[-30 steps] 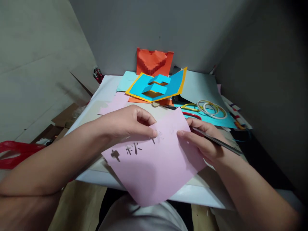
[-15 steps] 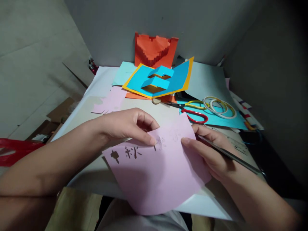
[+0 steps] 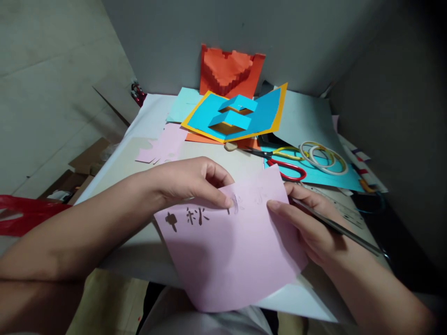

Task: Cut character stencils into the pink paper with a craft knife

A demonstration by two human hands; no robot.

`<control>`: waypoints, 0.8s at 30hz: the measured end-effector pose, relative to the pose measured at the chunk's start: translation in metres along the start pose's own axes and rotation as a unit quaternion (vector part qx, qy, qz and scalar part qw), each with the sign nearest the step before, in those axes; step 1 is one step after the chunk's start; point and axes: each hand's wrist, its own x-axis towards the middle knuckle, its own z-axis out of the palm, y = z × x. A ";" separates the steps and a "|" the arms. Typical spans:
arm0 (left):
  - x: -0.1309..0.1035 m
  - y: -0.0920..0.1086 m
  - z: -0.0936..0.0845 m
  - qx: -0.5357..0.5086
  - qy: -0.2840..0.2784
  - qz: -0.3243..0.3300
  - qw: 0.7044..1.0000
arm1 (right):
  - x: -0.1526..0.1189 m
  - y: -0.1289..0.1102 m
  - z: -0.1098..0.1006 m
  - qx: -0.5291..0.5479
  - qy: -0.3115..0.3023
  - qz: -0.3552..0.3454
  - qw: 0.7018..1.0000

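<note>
A sheet of pink paper (image 3: 244,260) is held up off the table between both hands. Two cut-out Chinese characters show dark at its left, and fainter pencilled ones run towards the right. My left hand (image 3: 202,184) pinches the top edge, thumb on the front beside a small cut slit, fingers behind. At the right edge my right hand (image 3: 307,214) grips the sheet between thumb and fingers. A slim grey tool with a long thin shaft (image 3: 338,226), perhaps a craft knife, lies across that same hand; its tip is hidden.
Beyond the hands lie a blue and yellow pop-up card (image 3: 230,116), scissors with red and yellow handles (image 3: 286,163), tape rolls (image 3: 323,158) and pink scraps (image 3: 167,142). An orange heart card (image 3: 230,70) leans on the grey wall. A red bag (image 3: 31,214) is at left.
The whole view has shifted slightly, so most things sit a little further right. Both hands keep their grip on the pink paper, which has hardly moved.
</note>
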 end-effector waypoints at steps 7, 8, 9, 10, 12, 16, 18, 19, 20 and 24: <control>0.001 -0.002 0.000 0.004 0.044 -0.016 0.999 | 0.000 0.000 0.002 0.004 0.011 0.008 1.000; 0.001 -0.002 -0.001 0.005 0.047 -0.016 0.999 | 0.000 -0.001 0.002 0.005 0.011 0.011 1.000; 0.002 -0.001 -0.001 0.004 0.047 -0.017 0.999 | 0.000 -0.001 0.003 0.007 0.011 0.016 1.000; 0.002 -0.001 -0.001 0.003 0.045 -0.018 0.999 | 0.000 -0.001 0.003 0.008 0.010 0.019 1.000; 0.003 -0.001 -0.002 -0.003 0.032 -0.019 0.999 | 0.001 0.000 0.004 0.008 0.007 0.027 1.000; 0.002 -0.001 -0.004 -0.020 -0.003 -0.021 1.000 | 0.000 0.002 0.005 0.010 -0.010 0.037 0.999; 0.001 -0.001 -0.004 -0.027 -0.017 -0.022 0.999 | 0.000 0.002 0.005 0.011 -0.017 0.039 0.999; 0.001 -0.002 -0.005 -0.030 -0.023 -0.022 0.999 | -0.001 0.002 0.006 0.010 -0.019 0.039 0.999; 0.000 -0.001 -0.005 -0.033 -0.028 -0.022 0.999 | -0.001 0.001 0.006 0.010 -0.020 0.040 0.999; 0.000 -0.001 -0.005 -0.040 -0.038 -0.016 0.998 | 0.000 0.001 0.004 -0.002 -0.020 0.042 0.999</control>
